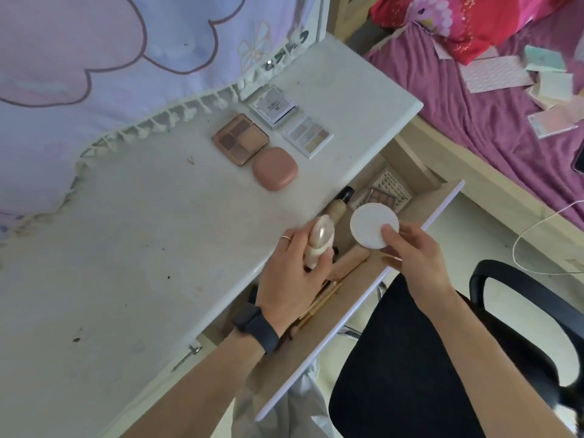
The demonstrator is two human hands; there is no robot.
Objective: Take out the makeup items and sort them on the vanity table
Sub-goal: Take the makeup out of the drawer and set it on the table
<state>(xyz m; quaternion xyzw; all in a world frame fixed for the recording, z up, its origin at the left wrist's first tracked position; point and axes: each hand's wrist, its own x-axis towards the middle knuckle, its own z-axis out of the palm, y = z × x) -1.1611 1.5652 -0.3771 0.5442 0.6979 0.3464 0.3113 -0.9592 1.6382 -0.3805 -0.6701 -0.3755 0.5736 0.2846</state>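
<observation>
Two items are in hand over the open drawer (423, 213). The left hand (290, 276) has its fingers curled around a pearly beige bottle (319, 240), right at the front edge of the vanity table (142, 248). The right hand (414, 251) pinches a flat white round compact (374, 225) by its rim between thumb and fingers, above the drawer. Neither is set down yet.

Four pieces are already sorted in a tight group at the back of the tabletop:
- brown eyeshadow palette (240, 139)
- pink compact (275, 168), just beside it
- pastel palette (308, 136)
- white boxed palette (274, 108), behind the pastel one

Still in the drawer:
- black-capped foundation bottle (339, 207)
- patterned flat pack (387, 191)
- beige tube (350, 260)
- gold-handled brushes (322, 298), partly under the left wrist

The drawer's near end is hidden by the arm, so there may be more in it.

My call is roughly halfway: both held items need placing, then several more trips. A black chair (410, 358) stands by the drawer, with a bed with a purple sheet (474, 105) beyond.
</observation>
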